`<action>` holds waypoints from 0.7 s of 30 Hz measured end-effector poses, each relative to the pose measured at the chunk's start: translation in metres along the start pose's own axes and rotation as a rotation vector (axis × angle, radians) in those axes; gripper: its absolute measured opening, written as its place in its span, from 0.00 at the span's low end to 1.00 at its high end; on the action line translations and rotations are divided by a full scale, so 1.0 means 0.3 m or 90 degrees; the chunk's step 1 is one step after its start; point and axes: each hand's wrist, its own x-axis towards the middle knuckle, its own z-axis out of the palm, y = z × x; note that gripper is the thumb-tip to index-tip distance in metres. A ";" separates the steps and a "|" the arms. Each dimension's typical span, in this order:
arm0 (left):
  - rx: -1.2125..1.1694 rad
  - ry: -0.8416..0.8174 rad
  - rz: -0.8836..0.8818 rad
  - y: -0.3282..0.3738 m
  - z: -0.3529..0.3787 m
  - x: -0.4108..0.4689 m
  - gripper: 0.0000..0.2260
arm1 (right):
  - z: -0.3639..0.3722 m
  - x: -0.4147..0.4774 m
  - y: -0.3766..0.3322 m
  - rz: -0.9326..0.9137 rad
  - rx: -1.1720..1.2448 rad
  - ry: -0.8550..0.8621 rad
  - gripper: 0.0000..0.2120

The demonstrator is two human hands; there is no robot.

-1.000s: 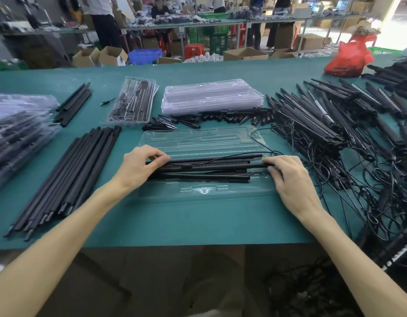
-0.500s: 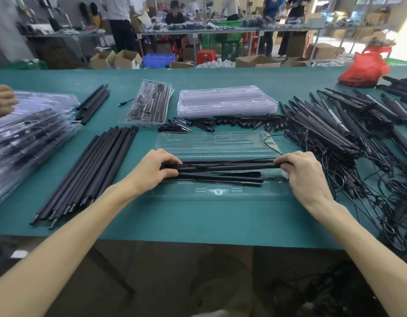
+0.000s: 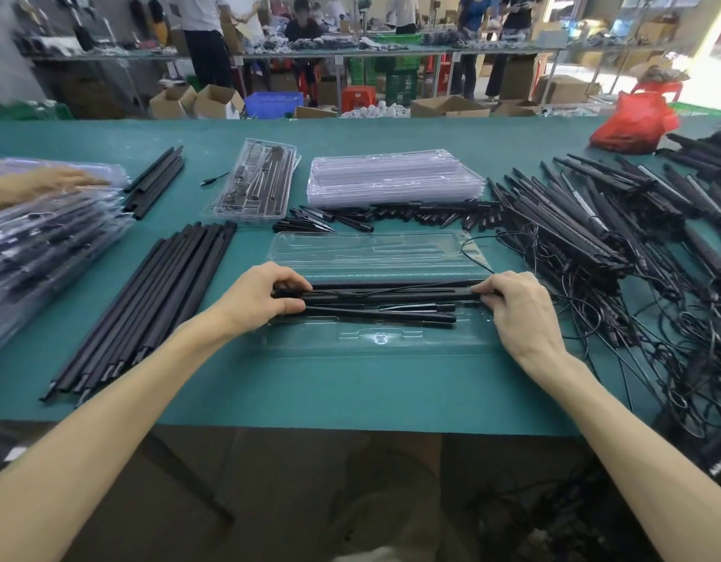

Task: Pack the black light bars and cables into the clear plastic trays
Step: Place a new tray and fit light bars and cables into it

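An open clear plastic tray (image 3: 375, 338) lies in front of me on the green table, its lid half (image 3: 371, 251) folded back. Several black light bars (image 3: 391, 296) and a thin cable lie across the near half. My left hand (image 3: 255, 296) pinches the left end of a bar between thumb and fingers. At the right end of the same bar my right hand (image 3: 521, 306) has its fingers curled over it.
A row of black bars (image 3: 147, 306) lies at left, beside stacked packed trays (image 3: 46, 237) with another person's hand (image 3: 62, 180) on them. A stack of empty trays (image 3: 395, 180), small black parts (image 3: 391, 217) and a tangle of bars and cables (image 3: 614, 245) lie behind and right.
Both hands stay on the bar ends and shift only slightly. Another person's hand has come in at the left onto the packed trays.
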 end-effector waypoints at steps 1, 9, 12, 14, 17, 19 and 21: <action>0.005 -0.001 -0.002 -0.002 -0.002 0.004 0.11 | 0.002 0.000 -0.002 0.000 -0.006 -0.001 0.08; 0.029 -0.022 -0.022 0.002 -0.017 0.017 0.11 | 0.009 0.004 0.001 0.009 -0.017 -0.011 0.08; 0.026 -0.034 -0.031 0.007 -0.026 0.020 0.11 | 0.007 0.007 -0.001 0.004 -0.020 -0.016 0.08; 0.015 -0.041 -0.027 0.018 -0.030 0.026 0.09 | 0.010 0.008 -0.005 0.003 -0.025 -0.022 0.09; 0.020 -0.027 -0.001 0.048 -0.016 0.036 0.06 | 0.013 -0.003 -0.010 -0.009 -0.026 -0.020 0.10; 0.033 -0.015 0.012 0.067 0.004 0.041 0.06 | 0.011 -0.010 -0.012 -0.011 -0.017 -0.010 0.10; 0.032 -0.010 0.018 0.080 0.024 0.045 0.07 | 0.012 -0.013 -0.013 -0.013 -0.021 -0.003 0.10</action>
